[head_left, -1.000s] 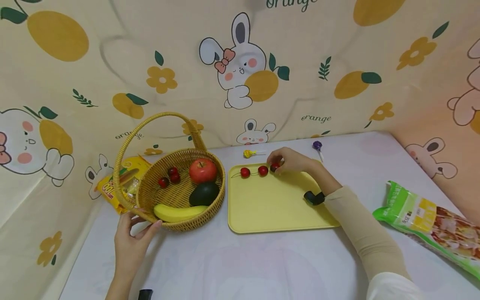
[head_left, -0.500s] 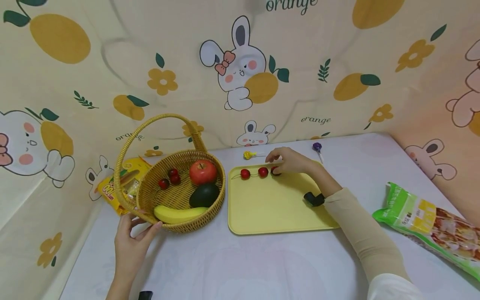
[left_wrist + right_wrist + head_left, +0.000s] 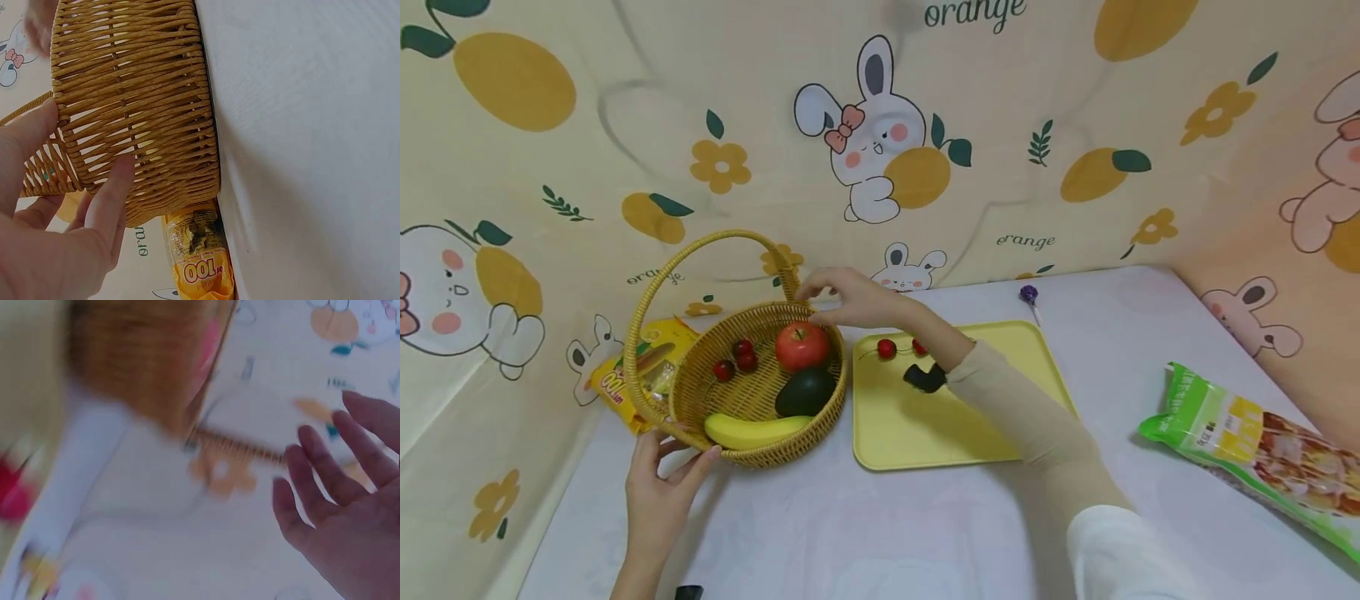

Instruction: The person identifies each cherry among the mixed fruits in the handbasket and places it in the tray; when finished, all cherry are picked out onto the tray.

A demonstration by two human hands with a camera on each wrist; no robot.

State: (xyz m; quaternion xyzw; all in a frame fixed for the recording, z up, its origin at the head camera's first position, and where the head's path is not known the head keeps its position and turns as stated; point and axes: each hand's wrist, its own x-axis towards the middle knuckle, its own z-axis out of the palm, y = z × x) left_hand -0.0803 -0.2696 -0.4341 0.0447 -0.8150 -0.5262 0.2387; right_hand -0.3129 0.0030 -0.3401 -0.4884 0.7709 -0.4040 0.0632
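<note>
A wicker basket on the left holds a red apple, a dark green avocado, a banana and several cherries. My left hand grips the basket's near-left rim by the handle base; in the left wrist view the thumb lies at the rim and a finger along the outer weave. Over the basket's back-right rim, above the apple, my right hand has loosely bent fingers; the right wrist view shows nothing in them. Two cherries show on the yellow tray, partly behind the right arm.
A yellow snack bag lies behind the basket's left side. A purple lollipop lies beyond the tray. The green food package rests at the right. A patterned cloth wall closes off the back.
My right hand has left the cherries on the tray and moved left to above the basket's edge. The left hand keeps its grip in place.
</note>
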